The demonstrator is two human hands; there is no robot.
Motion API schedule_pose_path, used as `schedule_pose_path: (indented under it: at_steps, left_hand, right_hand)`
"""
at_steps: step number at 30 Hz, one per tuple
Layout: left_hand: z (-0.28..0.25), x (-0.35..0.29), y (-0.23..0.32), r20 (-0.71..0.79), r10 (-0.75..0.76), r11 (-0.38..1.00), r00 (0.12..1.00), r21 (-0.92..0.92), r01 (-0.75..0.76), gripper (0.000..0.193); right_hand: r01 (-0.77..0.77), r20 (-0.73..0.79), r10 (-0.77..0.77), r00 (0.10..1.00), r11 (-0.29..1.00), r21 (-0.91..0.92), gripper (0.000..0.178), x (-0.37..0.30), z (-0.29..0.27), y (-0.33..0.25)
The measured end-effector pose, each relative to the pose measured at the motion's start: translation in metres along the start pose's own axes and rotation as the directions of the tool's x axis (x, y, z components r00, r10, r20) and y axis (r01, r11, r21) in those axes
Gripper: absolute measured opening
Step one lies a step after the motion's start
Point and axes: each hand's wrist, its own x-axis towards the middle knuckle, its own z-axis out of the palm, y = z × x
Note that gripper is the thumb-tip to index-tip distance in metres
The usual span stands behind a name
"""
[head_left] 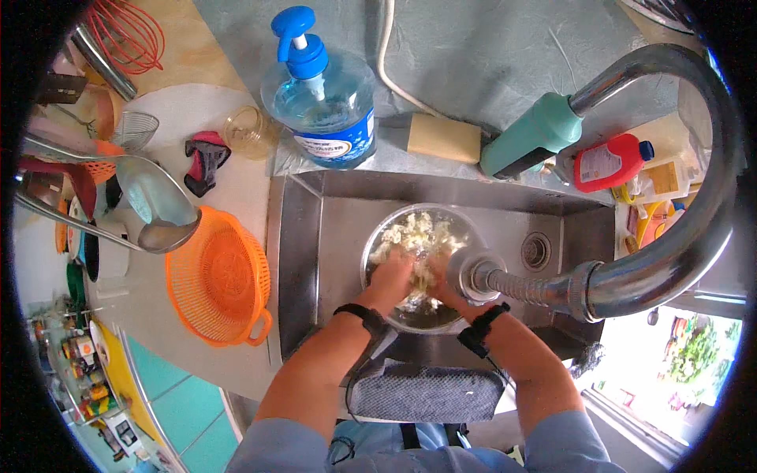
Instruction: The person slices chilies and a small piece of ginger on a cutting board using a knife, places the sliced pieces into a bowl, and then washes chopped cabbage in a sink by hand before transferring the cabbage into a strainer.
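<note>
A round metal bowl (pixel 367 277) stands in the stainless steel sink (pixel 347 189). Whitish-yellow pieces that look like cauliflower florets (pixel 418 231) lie in it, and the bottom looks wet. Both of my hands reach down into the bowl among these pieces. My left hand (pixel 393 276) is on the left side, its fingers blurred and sunk among the florets. Close by, my right hand (pixel 446 277) is partly covered by the tap's spray head (pixel 477 274). Whether either hand grips any pieces does not show. Each wrist wears a black band.
The chrome tap (pixel 710 236) arches over the sink's right side, near the drain (pixel 536 251). An orange colander (pixel 217 276) sits on the left counter, below a hanging ladle (pixel 169 229). Behind the sink stand a blue pump bottle (pixel 331 110), a tan block (pixel 444 139) and a red bottle (pixel 611 163).
</note>
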Motion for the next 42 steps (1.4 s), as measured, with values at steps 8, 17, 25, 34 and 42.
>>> schedule_pose_path:
  at_steps: [8,17,25,34,42]
  left_hand:
    - [-0.039,-0.031,0.016,0.141,-0.276,0.393,0.951,-0.886,0.246,0.084]
    - [-0.011,-0.044,0.043,0.001,-0.051,0.911,0.999,0.41,0.046,0.091]
    - [0.006,-0.001,0.017,-0.143,-0.295,0.951,0.945,-0.144,0.275,0.056]
    - [-0.056,-0.018,0.04,0.023,-0.128,0.984,0.992,0.124,0.124,0.12]
    - [-0.014,0.032,0.017,-0.131,0.0,0.964,0.991,-0.262,-0.035,0.094]
  right_hand:
    - [-0.042,0.164,-0.027,0.986,0.915,0.401,0.039,-0.014,-0.102,-0.042]
    - [0.051,-0.053,-0.044,0.998,0.989,0.138,0.041,-0.008,-0.018,-0.041]
    - [-0.019,-0.148,0.011,0.989,0.998,-0.053,0.042,0.01,0.0,-0.034]
    - [-0.155,0.166,-0.029,0.986,0.22,0.963,0.052,0.008,-0.065,-0.023]
    - [-0.002,0.109,-0.026,0.994,0.969,0.246,0.05,0.062,-0.039,0.007]
